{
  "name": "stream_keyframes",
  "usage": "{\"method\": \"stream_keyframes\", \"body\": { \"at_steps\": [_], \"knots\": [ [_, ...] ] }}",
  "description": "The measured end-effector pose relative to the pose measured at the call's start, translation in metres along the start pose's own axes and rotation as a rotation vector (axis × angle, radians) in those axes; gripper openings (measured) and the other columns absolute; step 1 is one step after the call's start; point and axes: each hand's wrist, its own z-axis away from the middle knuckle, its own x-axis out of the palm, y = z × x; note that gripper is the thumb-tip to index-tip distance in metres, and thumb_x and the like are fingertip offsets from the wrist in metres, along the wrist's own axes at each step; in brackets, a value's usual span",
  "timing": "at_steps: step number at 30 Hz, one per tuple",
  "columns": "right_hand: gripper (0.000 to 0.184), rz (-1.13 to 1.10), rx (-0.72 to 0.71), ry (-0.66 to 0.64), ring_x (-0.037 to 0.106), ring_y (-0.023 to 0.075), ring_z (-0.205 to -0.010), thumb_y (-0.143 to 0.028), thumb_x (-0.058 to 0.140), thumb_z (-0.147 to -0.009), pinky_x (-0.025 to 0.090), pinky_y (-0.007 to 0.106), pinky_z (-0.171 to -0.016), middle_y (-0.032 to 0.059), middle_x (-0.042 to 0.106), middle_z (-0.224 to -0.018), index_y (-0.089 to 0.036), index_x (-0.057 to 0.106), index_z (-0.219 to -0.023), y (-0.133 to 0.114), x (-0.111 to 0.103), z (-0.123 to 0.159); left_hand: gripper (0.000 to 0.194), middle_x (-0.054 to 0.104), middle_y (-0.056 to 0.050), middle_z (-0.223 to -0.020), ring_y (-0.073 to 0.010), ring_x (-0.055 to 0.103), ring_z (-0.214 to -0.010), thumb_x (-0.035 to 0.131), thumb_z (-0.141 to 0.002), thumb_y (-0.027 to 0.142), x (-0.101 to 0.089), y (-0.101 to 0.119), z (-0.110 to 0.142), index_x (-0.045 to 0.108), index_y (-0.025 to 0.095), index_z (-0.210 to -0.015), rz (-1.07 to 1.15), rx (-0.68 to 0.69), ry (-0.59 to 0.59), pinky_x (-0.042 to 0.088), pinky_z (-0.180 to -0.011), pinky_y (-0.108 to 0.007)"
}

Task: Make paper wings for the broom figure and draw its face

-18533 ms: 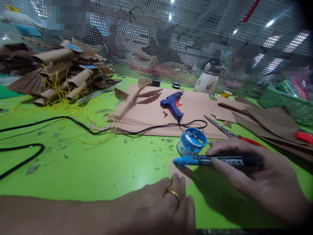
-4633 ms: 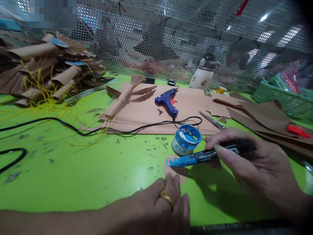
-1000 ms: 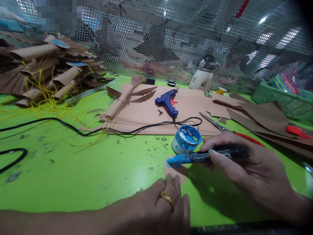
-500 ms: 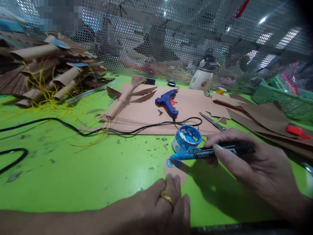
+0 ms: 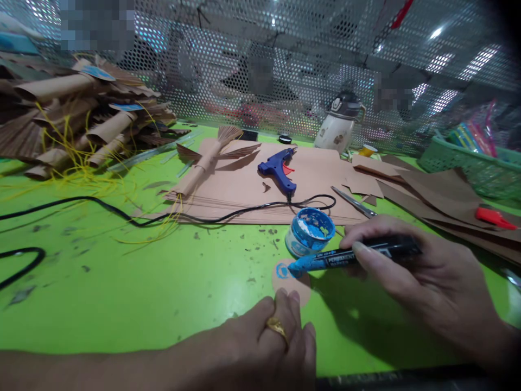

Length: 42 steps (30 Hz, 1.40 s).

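My right hand [image 5: 415, 282] grips a black permanent marker [image 5: 358, 255] whose front end is coated in blue paint. Its tip rests on a small tan paper disc [image 5: 290, 282] lying on the green table [image 5: 122, 282]; a blue ring mark shows on the disc's left part. My left hand [image 5: 268, 342], with a gold ring, presses its fingertips down on the disc's near edge. A small pot of blue paint [image 5: 310, 231] stands just behind the marker.
A blue glue gun [image 5: 279, 169] lies on a stack of brown card [image 5: 252, 184], its black cord [image 5: 101, 206] running left. Scissors [image 5: 353, 202], a paper bird [image 5: 207, 157], a pile of paper birds [image 5: 81, 119], a green basket [image 5: 476, 168] and a bottle [image 5: 340, 127] surround it.
The marker tip has shifted slightly right on the disc, and a blue ring mark now shows at its left. My left hand holds still.
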Motion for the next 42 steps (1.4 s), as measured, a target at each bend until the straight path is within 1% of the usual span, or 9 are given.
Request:
{"method": "stream_keyframes", "body": {
  "at_steps": [5,8,10,14,18,24,31,39,42],
  "knots": [
    [0.007,-0.032,0.016,0.015,0.062,0.0115,-0.064,-0.018,0.057,-0.081,0.051,0.022,-0.06,-0.0034,0.065,-0.073,-0.025,0.058,-0.081,-0.001,0.002,0.0,0.033,0.064,-0.013,-0.107,-0.0235,0.058,-0.103,0.039,-0.087,0.023,0.003,-0.005,-0.001,0.057,0.013,-0.113,-0.046,0.128,0.12,0.044,-0.088,-0.042],
    [0.007,-0.032,0.014,-0.031,0.062,0.0107,-0.062,-0.018,0.057,-0.081,0.05,0.021,-0.056,-0.0023,0.066,-0.076,-0.024,0.06,-0.083,-0.001,0.003,0.0,0.031,0.063,-0.013,-0.112,-0.0235,0.055,-0.108,0.043,-0.087,0.022,0.002,0.0,0.001,0.057,0.014,-0.114,-0.056,0.015,0.008,0.043,-0.091,-0.043],
    [0.007,-0.026,0.008,-0.058,0.061,0.0107,-0.06,-0.018,0.056,-0.083,0.048,0.021,-0.053,-0.0014,0.066,-0.077,-0.023,0.06,-0.085,0.0,0.003,0.0,0.032,0.062,-0.014,-0.114,-0.0238,0.054,-0.11,0.044,-0.087,0.022,0.001,0.004,0.002,0.056,0.013,-0.115,-0.03,-0.01,-0.007,0.042,-0.091,-0.043],
    [0.005,-0.018,-0.01,-0.049,0.06,0.0099,-0.057,-0.019,0.055,-0.083,0.048,0.021,-0.053,-0.0023,0.065,-0.073,-0.023,0.059,-0.083,0.001,0.002,0.0,0.032,0.062,-0.015,-0.114,-0.0242,0.054,-0.11,0.043,-0.087,0.021,0.001,0.005,0.001,0.054,0.011,-0.115,0.03,-0.023,0.022,0.042,-0.09,-0.042],
    [0.005,-0.025,-0.003,-0.034,0.059,0.0078,-0.053,-0.019,0.056,-0.082,0.047,0.019,-0.051,-0.0048,0.063,-0.069,-0.023,0.058,-0.08,0.001,0.001,0.0,0.032,0.062,-0.015,-0.115,-0.0245,0.053,-0.111,0.043,-0.087,0.02,0.0,0.001,-0.001,0.054,0.012,-0.116,0.052,-0.031,-0.003,0.042,-0.09,-0.041],
    [0.004,-0.038,-0.008,0.022,0.059,0.0077,-0.055,-0.02,0.057,-0.082,0.05,0.019,-0.06,-0.0059,0.062,-0.066,-0.023,0.059,-0.081,0.003,0.003,-0.001,0.032,0.062,-0.015,-0.114,-0.0245,0.053,-0.111,0.044,-0.086,0.021,-0.002,0.002,0.0,0.055,0.013,-0.115,0.059,-0.015,0.005,0.044,-0.089,-0.041],
    [0.004,-0.083,0.006,-0.077,0.061,0.0071,-0.058,-0.021,0.057,-0.084,0.048,0.018,-0.054,-0.0034,0.064,-0.073,-0.021,0.06,-0.085,0.004,0.003,0.0,0.032,0.062,-0.015,-0.113,-0.024,0.054,-0.11,0.042,-0.087,0.019,-0.001,0.003,0.0,0.055,0.011,-0.115,0.063,-0.048,0.009,0.043,-0.088,-0.04],
    [0.005,-0.052,-0.008,0.008,0.061,0.0061,-0.057,-0.019,0.057,-0.083,0.047,0.018,-0.058,-0.0063,0.063,-0.07,-0.024,0.059,-0.083,0.005,0.003,0.001,0.031,0.063,-0.014,-0.114,-0.0238,0.055,-0.108,0.047,-0.085,0.02,0.001,0.004,0.0,0.057,0.013,-0.113,0.049,-0.064,0.022,0.044,-0.086,-0.039],
    [0.005,-0.049,-0.004,-0.003,0.06,0.006,-0.056,-0.019,0.057,-0.083,0.047,0.017,-0.057,-0.0068,0.063,-0.068,-0.024,0.06,-0.084,0.005,0.004,0.0,0.029,0.065,-0.013,-0.109,-0.0239,0.057,-0.105,0.049,-0.084,0.018,0.003,0.0,-0.003,0.059,0.014,-0.11,0.031,-0.006,0.071,0.045,-0.085,-0.039]
  ]
}}
